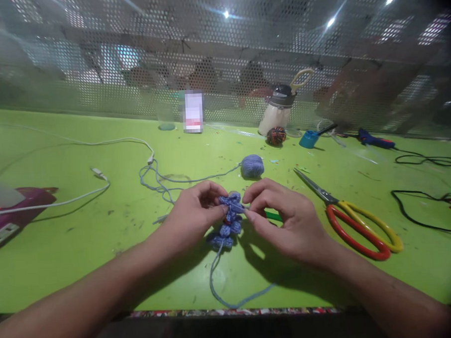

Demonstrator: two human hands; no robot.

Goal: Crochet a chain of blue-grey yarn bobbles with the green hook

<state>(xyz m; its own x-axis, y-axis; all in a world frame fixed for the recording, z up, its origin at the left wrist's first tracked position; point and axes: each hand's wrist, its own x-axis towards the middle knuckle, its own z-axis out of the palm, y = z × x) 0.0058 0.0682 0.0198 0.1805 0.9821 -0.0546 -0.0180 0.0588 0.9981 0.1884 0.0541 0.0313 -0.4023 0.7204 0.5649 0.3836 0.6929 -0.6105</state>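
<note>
My left hand (192, 215) is closed in a pinch on the left side of a small blue crocheted piece (230, 221) held just above the green table (82, 235). My right hand (283, 216) is closed on a green-handled crochet hook (273, 216), its tip at the top of the piece. A blue yarn strand (196, 179) runs from the work to a blue yarn ball (252, 166) behind my hands. Another strand hangs off the piece and loops near the front table edge.
Red-and-yellow scissors (357, 223) lie to the right. At the back stand a multicolour yarn ball (276, 135), a bottle (279, 114), a blue cup (308, 138) and a glue gun (373, 140). White cables (98, 172) and a purple device (14, 210) are left; black cable (428, 195) right.
</note>
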